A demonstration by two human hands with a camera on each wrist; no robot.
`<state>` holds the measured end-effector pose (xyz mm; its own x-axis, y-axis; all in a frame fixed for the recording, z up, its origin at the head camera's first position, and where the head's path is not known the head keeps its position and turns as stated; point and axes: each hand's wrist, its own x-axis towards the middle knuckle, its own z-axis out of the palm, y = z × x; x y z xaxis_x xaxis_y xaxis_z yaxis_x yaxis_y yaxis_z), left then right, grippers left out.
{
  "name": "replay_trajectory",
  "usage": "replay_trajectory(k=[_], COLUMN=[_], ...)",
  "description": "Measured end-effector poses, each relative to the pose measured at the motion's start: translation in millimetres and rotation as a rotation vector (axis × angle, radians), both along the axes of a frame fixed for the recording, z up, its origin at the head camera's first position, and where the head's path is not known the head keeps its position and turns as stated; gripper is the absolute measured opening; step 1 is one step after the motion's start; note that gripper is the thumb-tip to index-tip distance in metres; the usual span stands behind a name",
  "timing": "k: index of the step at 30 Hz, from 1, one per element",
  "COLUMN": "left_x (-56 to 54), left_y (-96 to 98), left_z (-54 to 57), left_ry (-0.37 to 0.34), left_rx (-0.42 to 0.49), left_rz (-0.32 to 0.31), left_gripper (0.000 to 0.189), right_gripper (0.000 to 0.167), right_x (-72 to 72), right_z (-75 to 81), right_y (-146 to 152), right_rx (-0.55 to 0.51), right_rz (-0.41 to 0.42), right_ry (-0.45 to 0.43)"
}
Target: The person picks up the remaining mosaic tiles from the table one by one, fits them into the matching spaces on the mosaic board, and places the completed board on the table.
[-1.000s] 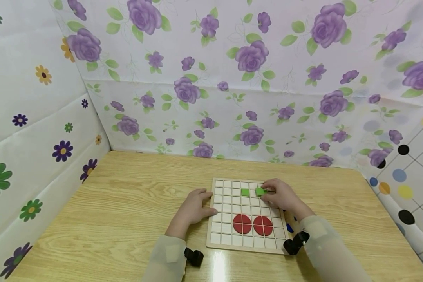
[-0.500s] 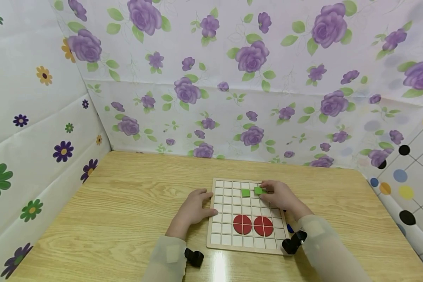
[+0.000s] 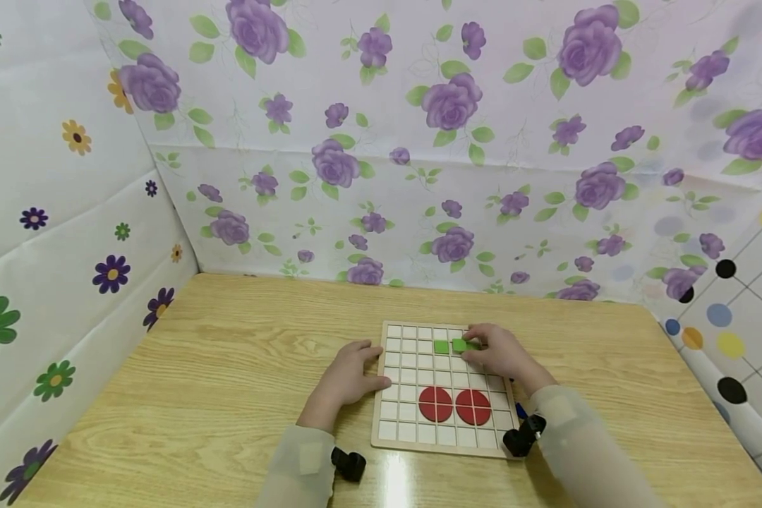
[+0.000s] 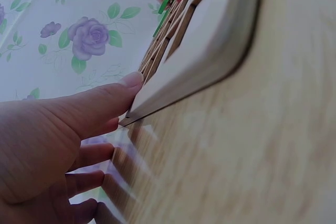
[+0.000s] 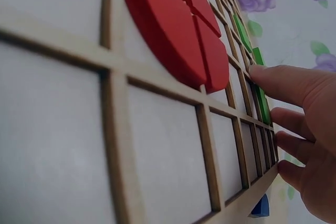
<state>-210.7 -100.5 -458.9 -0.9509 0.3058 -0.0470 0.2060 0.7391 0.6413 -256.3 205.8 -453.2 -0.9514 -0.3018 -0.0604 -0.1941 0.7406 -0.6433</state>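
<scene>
A square wooden grid board (image 3: pixel 413 446) lies on the table with white cells. My left hand (image 3: pixel 349 377) rests at its left edge, the thumb on the rim and the fingers spread (image 4: pixel 86 182). Over the upper right cells, my right hand (image 3: pixel 498 351) pinches a green square tile (image 3: pixel 459 345) between thumb and fingers. More green (image 3: pixel 473 346) shows just right of that tile, partly covered by the fingers. Another green tile (image 3: pixel 441 346) sits in a cell to the left. Lower on the board are two red circles (image 3: pixel 435 404), each made of quarter pieces.
Blue pieces (image 3: pixel 521 410) lie beside the board's right edge, partly hidden by the right arm. The wooden table (image 3: pixel 228 367) extends around the board. Behind it stands a flowered cloth wall (image 3: pixel 387 197). A black wrist camera (image 3: pixel 524 435) overlaps the board's lower right corner.
My right hand has shifted slightly left with the pinched green tile, toward the seated green tile. The left hand and the board stay in place.
</scene>
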Motion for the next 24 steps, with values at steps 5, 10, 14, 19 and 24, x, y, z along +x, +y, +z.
replay_trajectory(k=[5,10,14,19,24], left_x=[-0.1,-0.3,-0.8,-1.0,-1.5], left_y=[0.9,1.7,2.1,2.2,2.6], left_z=[0.5,-0.3,-0.2,-1.6,-2.8], left_ry=[-0.009,-0.012,-0.013,-0.017,-0.009], left_rx=[-0.002,-0.005,-0.001,-0.002,-0.006], left_rz=[0.000,0.004,0.008,0.019,0.014], left_gripper=[0.063,0.064,0.064,0.063,0.064], right_gripper=[0.037,0.039,0.038,0.036,0.036], right_x=[0.2,-2.1,-2.7,-1.4,0.4], right_z=[-1.0,-1.6,1.0,4.5,5.4], right_y=[0.4,2.9,2.6,0.8,-0.7], right_rx=[-0.003,0.001,0.011,0.027,0.061], right_rz=[-0.007,0.003,0.011,0.022,0.027], right_ry=[-0.014,-0.021,-0.013,-0.011,-0.007])
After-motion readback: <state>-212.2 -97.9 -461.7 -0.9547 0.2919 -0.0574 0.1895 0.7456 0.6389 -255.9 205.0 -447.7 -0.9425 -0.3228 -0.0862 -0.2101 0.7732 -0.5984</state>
